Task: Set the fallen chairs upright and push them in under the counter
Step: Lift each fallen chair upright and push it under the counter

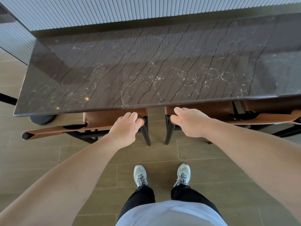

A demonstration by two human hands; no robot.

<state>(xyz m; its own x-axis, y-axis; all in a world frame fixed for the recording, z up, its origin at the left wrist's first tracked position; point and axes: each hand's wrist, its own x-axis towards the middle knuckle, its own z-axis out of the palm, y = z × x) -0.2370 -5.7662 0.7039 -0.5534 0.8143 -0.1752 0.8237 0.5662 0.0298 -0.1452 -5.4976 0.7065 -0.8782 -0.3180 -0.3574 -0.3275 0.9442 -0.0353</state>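
Note:
Two chairs with brown leather seats and black frames stand upright at the near edge of a dark marble counter (146,66). The left chair (101,117) has its seat partly under the counter; its backrest top runs left toward a black end cap. My left hand (126,126) grips the right end of that backrest. The right chair (203,110) sits beside it, seat also partly under the counter. My right hand (189,121) grips the left end of its backrest. A narrow gap separates the two chairs.
A black round pedestal base (43,119) stands under the counter's left end. A ribbed grey wall panel (130,10) rises behind the counter. Wood-look floor tiles (162,160) lie around my feet (161,175), which stand just behind the chairs.

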